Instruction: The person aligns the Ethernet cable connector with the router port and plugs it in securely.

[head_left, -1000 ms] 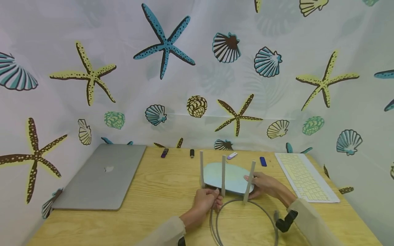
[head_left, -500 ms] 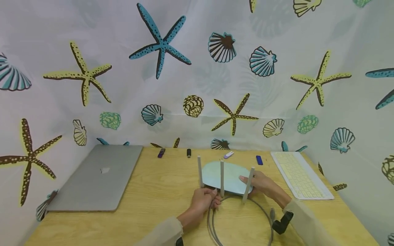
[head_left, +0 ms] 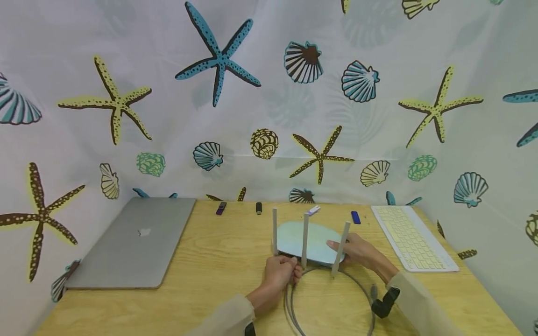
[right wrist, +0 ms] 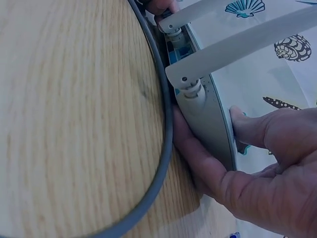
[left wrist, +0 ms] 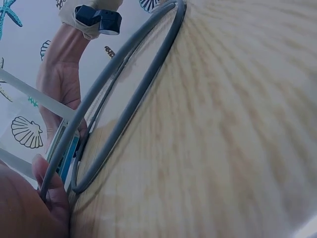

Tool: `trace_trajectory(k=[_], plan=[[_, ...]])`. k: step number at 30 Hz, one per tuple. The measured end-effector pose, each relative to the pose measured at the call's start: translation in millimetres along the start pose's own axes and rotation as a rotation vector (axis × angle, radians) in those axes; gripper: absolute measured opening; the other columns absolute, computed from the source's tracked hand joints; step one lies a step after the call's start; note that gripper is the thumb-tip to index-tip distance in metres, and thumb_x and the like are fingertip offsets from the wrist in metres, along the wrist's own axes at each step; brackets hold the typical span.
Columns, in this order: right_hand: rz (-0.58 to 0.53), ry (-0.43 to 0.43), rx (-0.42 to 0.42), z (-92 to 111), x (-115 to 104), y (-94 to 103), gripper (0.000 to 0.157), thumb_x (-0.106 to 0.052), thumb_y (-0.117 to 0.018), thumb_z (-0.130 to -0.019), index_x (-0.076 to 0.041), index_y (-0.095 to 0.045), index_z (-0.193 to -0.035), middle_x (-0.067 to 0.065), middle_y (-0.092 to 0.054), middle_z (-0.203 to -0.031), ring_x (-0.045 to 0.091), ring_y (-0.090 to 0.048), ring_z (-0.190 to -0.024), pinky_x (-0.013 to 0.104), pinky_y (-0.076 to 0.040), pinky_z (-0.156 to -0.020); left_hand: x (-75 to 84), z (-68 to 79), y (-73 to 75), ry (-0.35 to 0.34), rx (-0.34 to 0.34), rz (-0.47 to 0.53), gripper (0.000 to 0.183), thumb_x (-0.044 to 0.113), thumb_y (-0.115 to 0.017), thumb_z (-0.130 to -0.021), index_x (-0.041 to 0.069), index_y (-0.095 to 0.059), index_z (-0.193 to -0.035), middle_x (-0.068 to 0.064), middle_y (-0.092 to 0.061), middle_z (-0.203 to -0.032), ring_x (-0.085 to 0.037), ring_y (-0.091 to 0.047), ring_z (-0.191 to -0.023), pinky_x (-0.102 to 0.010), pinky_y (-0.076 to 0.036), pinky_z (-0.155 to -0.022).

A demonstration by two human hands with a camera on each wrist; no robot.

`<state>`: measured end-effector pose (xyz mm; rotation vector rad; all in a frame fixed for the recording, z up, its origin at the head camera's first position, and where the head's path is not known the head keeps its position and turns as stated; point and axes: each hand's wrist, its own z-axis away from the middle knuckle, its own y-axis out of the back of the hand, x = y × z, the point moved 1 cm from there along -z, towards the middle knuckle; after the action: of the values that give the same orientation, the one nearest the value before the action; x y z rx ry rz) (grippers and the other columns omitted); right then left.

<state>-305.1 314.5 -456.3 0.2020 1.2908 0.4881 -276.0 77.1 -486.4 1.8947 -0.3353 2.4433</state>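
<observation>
A pale blue-white Wi-Fi router point(head_left: 290, 239) with three upright white antennas sits on the wooden table in the head view. My right hand point(head_left: 362, 253) holds its right end. In the right wrist view, the thumb lies on the router's top and the fingers go under its edge. At the router's port side, my left hand point(head_left: 278, 274) pinches one end of a grey network cable point(right wrist: 168, 124) between thumb and fingers. Whether the plug sits inside a port is hidden by that hand. The cable loops over the table in front, its other end point(head_left: 373, 292) near my right wrist.
A closed silver laptop point(head_left: 130, 247) lies at the left, and a white keyboard point(head_left: 414, 238) at the right. Along the back are a purple-black USB stick point(head_left: 221, 208), a black one point(head_left: 258, 208), a white one point(head_left: 313, 210) and a blue one point(head_left: 355, 217).
The head view has shifted slightly. My right thumb has slid a little further left over the router's top. My left hand stays at the port side with the cable.
</observation>
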Motion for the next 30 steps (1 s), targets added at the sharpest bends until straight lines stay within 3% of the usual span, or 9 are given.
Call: trace_trajectory(k=[7,13,21,30], plan=[[-0.014,0.006,-0.019,4.3,-0.2,0.3,0.043,-0.032,-0.059,-0.099,0.008,-0.057,-0.113,0.011,-0.073,-0.095,0.016,-0.070,-0.086,0.035,-0.062,-0.076,-3.6,-1.1,-3.1,0.004,0.008,0.005,0.020,0.002,-0.056,-0.097,-0.016,-0.063,-0.099,-0.016,-0.070,-0.080,-0.008,-0.060,-0.057,-0.020,-0.056,-0.053],[-0.040,0.064,-0.077,6.5,2.2,0.1,0.044,-0.033,-0.054,-0.102,0.011,-0.056,-0.110,0.013,-0.071,-0.086,0.026,-0.073,-0.077,0.042,-0.063,-0.071,-4.3,3.0,2.1,-0.027,-0.072,-0.025,0.022,0.004,-0.052,-0.099,-0.016,-0.060,-0.106,-0.023,-0.071,-0.089,-0.013,-0.070,-0.064,-0.029,-0.063,-0.067],[0.089,0.050,-0.001,0.6,-3.7,-5.8,0.042,-0.029,-0.055,-0.101,0.013,-0.058,-0.101,0.016,-0.069,-0.076,0.020,-0.069,-0.061,0.039,-0.063,-0.058,-0.3,6.0,8.8,-0.003,-0.125,-0.050,0.025,0.006,-0.052,-0.100,-0.016,-0.061,-0.106,-0.025,-0.072,-0.091,-0.017,-0.074,-0.067,-0.029,-0.063,-0.068],[0.209,0.066,0.092,-7.6,-5.2,-3.3,0.042,-0.034,-0.060,-0.098,0.008,-0.058,-0.103,0.015,-0.070,-0.088,0.014,-0.065,-0.074,0.027,-0.056,-0.067,1.3,5.8,11.9,-0.036,-0.147,-0.015,0.027,0.006,-0.050,-0.101,-0.018,-0.058,-0.109,-0.028,-0.071,-0.094,-0.016,-0.073,-0.069,-0.029,-0.063,-0.071]])
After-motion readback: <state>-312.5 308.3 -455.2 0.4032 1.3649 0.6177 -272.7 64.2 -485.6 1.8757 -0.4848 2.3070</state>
